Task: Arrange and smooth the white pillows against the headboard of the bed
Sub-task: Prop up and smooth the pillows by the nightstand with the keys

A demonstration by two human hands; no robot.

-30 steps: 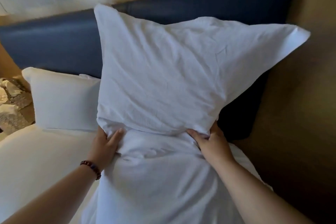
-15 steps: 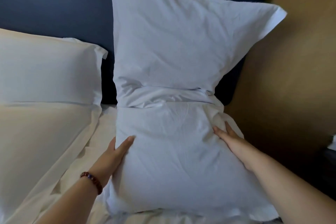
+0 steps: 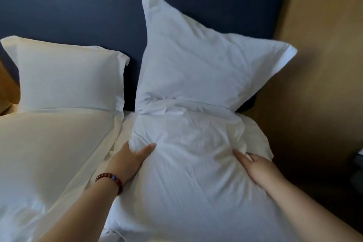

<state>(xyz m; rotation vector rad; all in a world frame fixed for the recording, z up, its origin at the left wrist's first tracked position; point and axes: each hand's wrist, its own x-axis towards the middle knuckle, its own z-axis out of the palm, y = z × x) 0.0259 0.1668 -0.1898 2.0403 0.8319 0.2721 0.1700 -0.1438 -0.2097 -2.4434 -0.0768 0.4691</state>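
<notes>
Bed (image 3: 49, 153): left hand (image 3: 128, 160), right hand (image 3: 257, 166) clutch pillow (image 3: 192, 179).

creased white cloth pillows (image 3: 192, 76), smooth matt navy padded headboard (image 3: 78, 10), glossy dark-red bead bracelet (image 3: 110, 180)

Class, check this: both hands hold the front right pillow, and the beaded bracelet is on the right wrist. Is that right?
No. The head view shows the beaded bracelet on the left wrist; the left hand and right hand hold the front right pillow.
</notes>
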